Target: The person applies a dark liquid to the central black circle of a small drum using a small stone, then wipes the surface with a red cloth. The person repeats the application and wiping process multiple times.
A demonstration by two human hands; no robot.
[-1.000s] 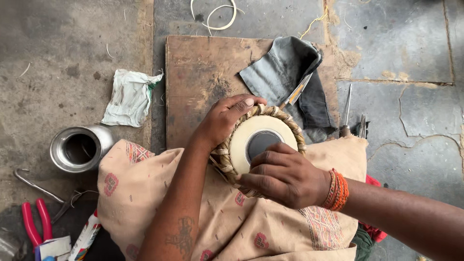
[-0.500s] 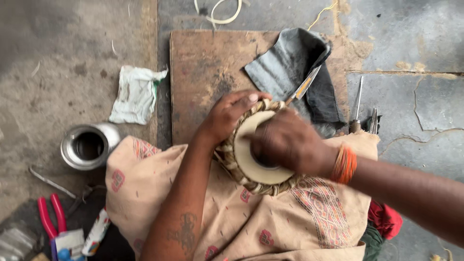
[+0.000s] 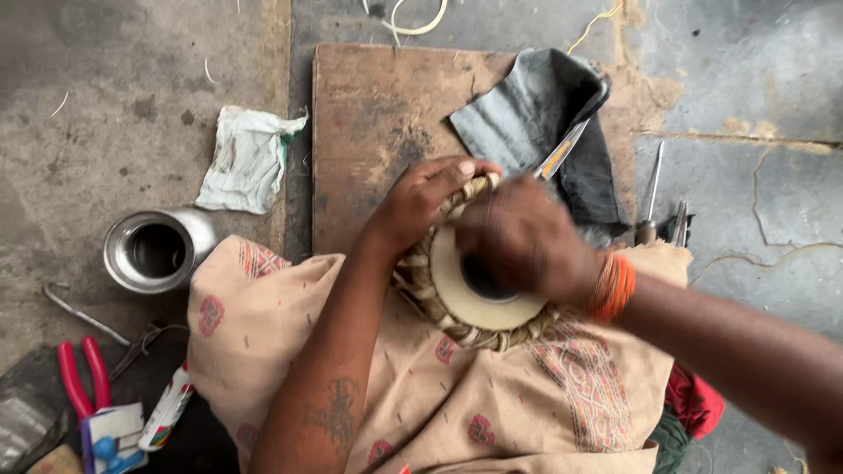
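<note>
Braided drum (image 3: 474,298) steadied on my lap
My left hand (image 3: 421,197) gripped its ten o'clock rim; my right hand (image 3: 522,237) had slid, fingers curled, over the black centre

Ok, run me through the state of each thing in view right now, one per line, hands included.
left hand: gripping the far rim of the drum
right hand: blurred, on the drum head
small drum: head up, resting on the printed cloth
steel cup: upright, open
red pliers: lying on the floor, handles apart
white rag: crumpled, flat on the floor
grey cloth: folded on the wooden board
</note>
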